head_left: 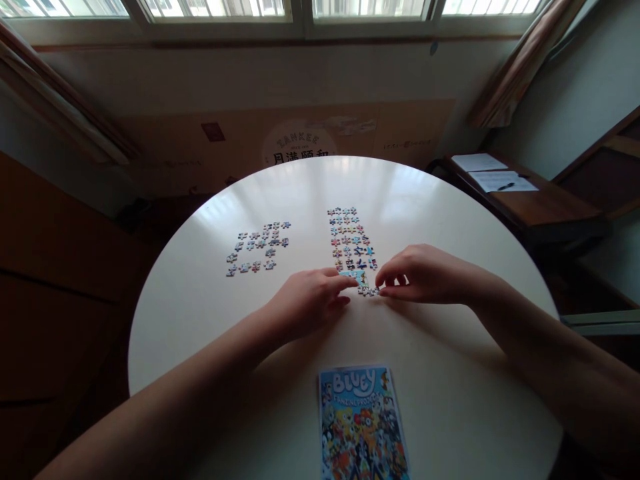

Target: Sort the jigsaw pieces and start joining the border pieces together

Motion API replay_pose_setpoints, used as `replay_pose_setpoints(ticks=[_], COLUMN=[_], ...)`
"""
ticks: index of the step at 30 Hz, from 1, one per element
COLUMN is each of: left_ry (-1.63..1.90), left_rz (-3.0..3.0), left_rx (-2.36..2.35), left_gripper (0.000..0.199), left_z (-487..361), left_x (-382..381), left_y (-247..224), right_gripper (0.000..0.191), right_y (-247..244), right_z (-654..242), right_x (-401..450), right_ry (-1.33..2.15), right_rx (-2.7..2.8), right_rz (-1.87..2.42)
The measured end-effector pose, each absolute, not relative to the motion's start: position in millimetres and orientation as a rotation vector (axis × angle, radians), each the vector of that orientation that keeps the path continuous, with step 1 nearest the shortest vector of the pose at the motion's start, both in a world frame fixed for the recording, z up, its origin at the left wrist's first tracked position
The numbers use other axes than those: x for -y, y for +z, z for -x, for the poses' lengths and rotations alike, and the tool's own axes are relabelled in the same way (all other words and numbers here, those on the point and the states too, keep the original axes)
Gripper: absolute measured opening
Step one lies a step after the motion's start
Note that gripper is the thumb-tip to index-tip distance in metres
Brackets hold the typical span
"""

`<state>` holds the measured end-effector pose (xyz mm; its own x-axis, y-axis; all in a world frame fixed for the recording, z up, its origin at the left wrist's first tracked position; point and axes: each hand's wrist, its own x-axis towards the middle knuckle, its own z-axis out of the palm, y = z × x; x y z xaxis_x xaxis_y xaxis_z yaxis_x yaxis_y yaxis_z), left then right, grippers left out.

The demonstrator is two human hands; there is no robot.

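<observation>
On the white table lies a small joined patch of jigsaw (pixel 355 275), light blue with coloured figures. Its near edge meets a short strip of greyish puzzle pieces (pixel 367 291). My left hand (pixel 313 297) rests at the left of the patch, index finger stretched onto it and the other fingers loosely bent. From the right, my right hand (pixel 425 275) has thumb and index finger pinched at the right end of the strip, on a puzzle piece mostly hidden by the fingertips. Just beyond the patch, loose colourful puzzle pieces (pixel 349 230) lie in rows.
More loose puzzle pieces (pixel 260 245) are spread in rows to the left. A colourful picture sheet marked "Bluey" (pixel 364 423) lies near the front edge of the round table (pixel 200 333). Papers (pixel 503 181) and a pen sit on a wooden surface at right.
</observation>
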<state>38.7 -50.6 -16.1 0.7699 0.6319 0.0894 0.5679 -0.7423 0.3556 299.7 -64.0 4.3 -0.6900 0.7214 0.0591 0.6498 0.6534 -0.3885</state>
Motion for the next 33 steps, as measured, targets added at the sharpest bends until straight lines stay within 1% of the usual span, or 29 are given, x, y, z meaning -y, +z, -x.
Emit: replay_pose_setpoints(ticks=[3,9,26,30,33], left_ry=[0.261,0.233,0.219,0.291,0.280], left_rz=[-2.707,-2.703,-2.743,-2.818,-2.894], left_rx=[-0.867,-0.804,-0.821,-0.787,-0.758], left_gripper=[0.034,0.031,0.031,0.029,0.031], left_z=[-38.7,-37.2,-39.0,-39.9,-40.9], left_x=[51.6,48.4,49.8,52.5,54.2], left_y=[-17.3,-17.3,-17.1,-17.4,-16.9], right_gripper=[0.014,0.013,0.010,0.012,0.015], right_y=[3.1,-1.8,-3.1,-1.2,-0.1], right_z=[-297.2,-291.7,-281.3,-278.6,-276.7], right_x=[65.9,68.2,73.0,75.8,78.1], right_ry=[0.488,0.462,0.303,0.257,0.195], right_rx=[2.674,2.674,2.679,2.690,2.725], right_rz=[1.099,1.073,1.155,1.178,1.190])
